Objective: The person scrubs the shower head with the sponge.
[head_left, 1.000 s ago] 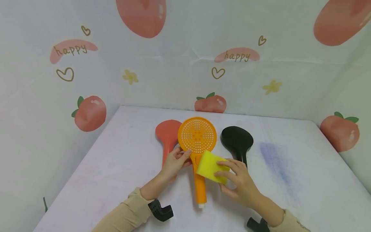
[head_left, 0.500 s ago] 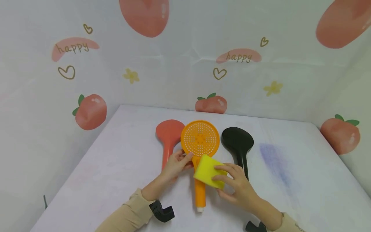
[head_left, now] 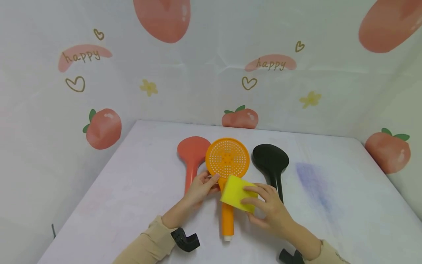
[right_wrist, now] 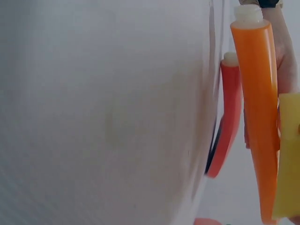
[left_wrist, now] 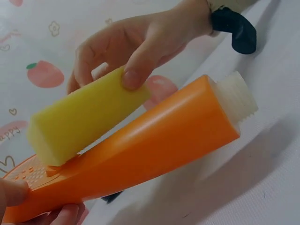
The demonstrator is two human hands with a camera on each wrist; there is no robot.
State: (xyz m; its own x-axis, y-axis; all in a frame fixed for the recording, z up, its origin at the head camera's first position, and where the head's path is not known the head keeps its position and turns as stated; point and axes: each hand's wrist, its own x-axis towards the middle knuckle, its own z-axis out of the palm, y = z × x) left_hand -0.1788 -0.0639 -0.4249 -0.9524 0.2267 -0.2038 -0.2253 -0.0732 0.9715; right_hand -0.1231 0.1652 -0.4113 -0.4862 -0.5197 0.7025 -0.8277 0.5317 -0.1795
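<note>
An orange shower head (head_left: pixel 227 157) with a round perforated face is held up off the table, its white threaded end (left_wrist: pixel 236 96) toward the person. My left hand (head_left: pixel 201 187) grips it at the neck, the thumb on top and fingers beneath. My right hand (head_left: pixel 271 209) pinches a yellow sponge (head_left: pixel 235 192) between thumb and fingers. One end of the sponge lies against the upper handle near the neck, as the left wrist view shows; its other end stands slightly apart from the handle. The sponge covers part of the handle in the head view.
On the white table (head_left: pixel 132 176), a red shower head (head_left: pixel 192 148) lies left of the orange one, its handle partly hidden by the left hand. A black shower head (head_left: pixel 270 159) lies to the right, behind the right hand. A patterned cloth (head_left: pixel 197 91) hangs at the back.
The orange shower head has shifted slightly toward the person and right. The sponge has moved a little down and left along its handle. Over the last half second almost nothing has moved.
</note>
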